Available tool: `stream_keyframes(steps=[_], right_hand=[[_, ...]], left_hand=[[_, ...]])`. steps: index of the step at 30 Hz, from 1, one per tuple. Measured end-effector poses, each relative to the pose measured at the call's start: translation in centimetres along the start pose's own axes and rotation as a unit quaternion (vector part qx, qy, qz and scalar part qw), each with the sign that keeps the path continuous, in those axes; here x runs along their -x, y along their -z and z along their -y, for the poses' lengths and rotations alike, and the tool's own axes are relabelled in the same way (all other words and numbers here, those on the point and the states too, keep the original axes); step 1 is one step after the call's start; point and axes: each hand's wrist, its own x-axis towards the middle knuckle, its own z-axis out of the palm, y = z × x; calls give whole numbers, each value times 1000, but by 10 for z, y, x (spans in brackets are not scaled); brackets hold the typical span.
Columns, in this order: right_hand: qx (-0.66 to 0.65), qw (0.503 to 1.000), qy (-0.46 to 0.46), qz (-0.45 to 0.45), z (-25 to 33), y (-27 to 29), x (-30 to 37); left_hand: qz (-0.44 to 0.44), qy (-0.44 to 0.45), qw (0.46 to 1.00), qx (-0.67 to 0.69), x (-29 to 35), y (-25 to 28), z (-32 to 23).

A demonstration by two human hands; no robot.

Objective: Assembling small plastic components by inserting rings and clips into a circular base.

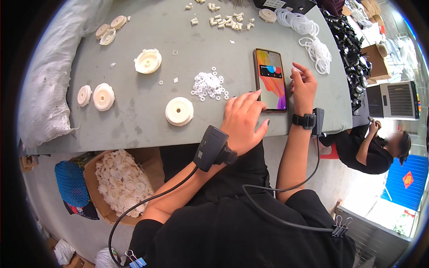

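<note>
A smartphone (272, 82) with a lit, colourful screen lies face up on the grey table. My left hand (243, 118) rests palm down at its lower left, fingers stretched out and fingertips at the phone's edge. On the phone's other side my right hand (304, 87) hovers or rests, fingers loosely bent and apart, with nothing visible in it. Left of the phone is a heap of small white rings (208, 85). Nearer my left wrist sits a round cream plastic cap (179, 111). Another cream cap (148, 61) lies farther off, hollow side up.
More cream caps (104, 97) lie at the left, beside a white woven sack (49, 85). Small cream fittings (232, 20) and clear tubing rings (318, 53) are at the far side. Black parts (351, 58) are piled at the right; a person (368, 152) sits beyond. A carton of cream parts (123, 181) stands below the table.
</note>
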Motion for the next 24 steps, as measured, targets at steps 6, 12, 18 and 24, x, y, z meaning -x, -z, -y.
stream_keyframes(steps=[6, 12, 18, 24], right_hand=[[62, 997, 10, 49, 9, -2, 4], [51, 995, 38, 72, -1, -1, 2], [51, 997, 10, 54, 4, -3, 5], [9, 999, -11, 33, 9, 0, 6]], left_hand=[[-9, -2, 1000, -16, 0, 0, 0], [-9, -4, 1000, -11, -1, 0, -1], [-12, -5, 1000, -14, 0, 0, 0], [-11, 1, 1000, -8, 0, 0, -1]])
